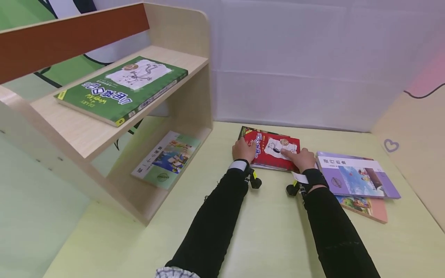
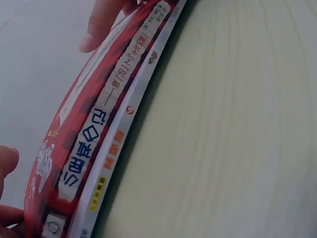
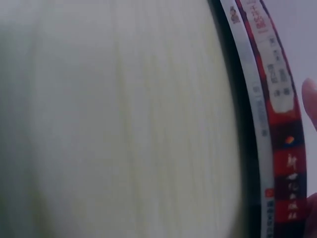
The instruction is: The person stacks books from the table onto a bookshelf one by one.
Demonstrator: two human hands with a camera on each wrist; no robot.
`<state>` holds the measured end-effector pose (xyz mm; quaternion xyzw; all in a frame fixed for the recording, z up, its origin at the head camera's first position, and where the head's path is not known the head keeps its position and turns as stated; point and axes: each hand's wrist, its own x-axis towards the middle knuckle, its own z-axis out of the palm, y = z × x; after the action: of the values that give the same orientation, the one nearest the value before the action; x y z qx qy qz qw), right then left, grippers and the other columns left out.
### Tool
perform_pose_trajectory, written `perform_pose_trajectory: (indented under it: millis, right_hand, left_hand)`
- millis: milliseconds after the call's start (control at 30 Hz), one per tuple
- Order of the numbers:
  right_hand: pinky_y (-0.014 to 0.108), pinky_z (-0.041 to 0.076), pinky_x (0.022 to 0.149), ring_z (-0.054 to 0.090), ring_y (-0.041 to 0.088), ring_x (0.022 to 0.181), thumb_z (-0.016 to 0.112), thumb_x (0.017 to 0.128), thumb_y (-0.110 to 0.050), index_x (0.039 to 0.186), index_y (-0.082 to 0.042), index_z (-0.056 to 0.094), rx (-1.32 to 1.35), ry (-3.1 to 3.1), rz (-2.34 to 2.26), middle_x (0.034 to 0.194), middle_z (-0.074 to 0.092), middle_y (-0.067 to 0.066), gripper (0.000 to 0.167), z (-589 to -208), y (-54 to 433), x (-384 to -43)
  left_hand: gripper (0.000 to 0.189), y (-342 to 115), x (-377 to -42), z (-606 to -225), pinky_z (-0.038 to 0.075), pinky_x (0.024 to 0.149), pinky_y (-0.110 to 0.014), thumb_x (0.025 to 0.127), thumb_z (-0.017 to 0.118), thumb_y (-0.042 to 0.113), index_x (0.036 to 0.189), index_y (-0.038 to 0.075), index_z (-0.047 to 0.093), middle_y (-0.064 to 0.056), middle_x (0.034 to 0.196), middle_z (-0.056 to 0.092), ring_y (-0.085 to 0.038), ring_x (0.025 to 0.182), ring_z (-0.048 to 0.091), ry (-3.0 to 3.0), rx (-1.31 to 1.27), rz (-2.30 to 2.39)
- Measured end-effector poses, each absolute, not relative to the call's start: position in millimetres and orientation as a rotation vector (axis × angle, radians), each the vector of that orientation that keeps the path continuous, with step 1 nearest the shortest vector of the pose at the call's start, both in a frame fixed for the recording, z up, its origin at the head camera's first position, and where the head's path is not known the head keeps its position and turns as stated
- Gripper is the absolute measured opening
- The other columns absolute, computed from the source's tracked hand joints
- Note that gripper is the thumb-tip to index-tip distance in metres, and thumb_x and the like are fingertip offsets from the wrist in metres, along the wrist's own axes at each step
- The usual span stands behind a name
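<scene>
Head view: left hand (image 1: 244,151) and right hand (image 1: 302,159) flank red book (image 1: 273,150) (touching).

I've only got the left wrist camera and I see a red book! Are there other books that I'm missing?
Observer: Yes, a purple book lies on the table, to the right of the red book.
Operator: Ooh! Is there a shelf too?
Observer: Yes, a wood-coloured shelf stands on the left, with a green book on its upper board.
Operator: What's on its bottom board?
Observer: A pale green and white book, lying flat.
</scene>
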<state>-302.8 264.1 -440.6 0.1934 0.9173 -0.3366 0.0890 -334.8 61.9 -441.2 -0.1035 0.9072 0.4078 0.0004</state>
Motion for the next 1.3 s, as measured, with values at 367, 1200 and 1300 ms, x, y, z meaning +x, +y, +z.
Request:
perform_pose_trajectory:
  millis: [367, 1200, 1300]
  right_hand:
    - [0.042, 0.042, 0.090, 0.046, 0.037, 0.111, 0.062, 0.083, -0.064, 0.141, 0.011, 0.035, 0.545, 2.699, -1.023, 0.129, 0.050, 0.026, 0.099, -442, 268, -305]
    - [0.051, 0.044, 0.101, 0.043, 0.035, 0.125, 0.072, 0.085, -0.043, 0.148, -0.008, 0.019, 0.724, 2.529, -1.594, 0.141, 0.040, 0.018, 0.090, -435, 267, -273]
    - [0.051, 0.042, 0.102, 0.045, 0.034, 0.124, 0.071, 0.087, -0.039, 0.146, -0.007, 0.021, 0.703, 2.604, -1.645, 0.139, 0.043, 0.019, 0.084, -431, 265, -269]
  left_hand:
    - [0.082, 70, -335, -440, 0.046, 0.092, -0.039, 0.079, 0.070, 0.059, 0.135, 0.003, 0.050, -0.015, 0.125, 0.054, -0.029, 0.113, 0.050, 3.007, -0.320, 0.786]
    - [0.078, 81, -303, -448, 0.026, 0.106, -0.052, 0.078, 0.071, 0.059, 0.133, 0.009, 0.051, -0.018, 0.142, 0.034, -0.034, 0.134, 0.023, 3.062, -0.373, 1.027]
    - [0.077, 79, -303, -448, 0.024, 0.107, -0.054, 0.079, 0.071, 0.058, 0.134, 0.008, 0.050, -0.019, 0.143, 0.034, -0.036, 0.135, 0.023, 3.055, -0.335, 1.129]
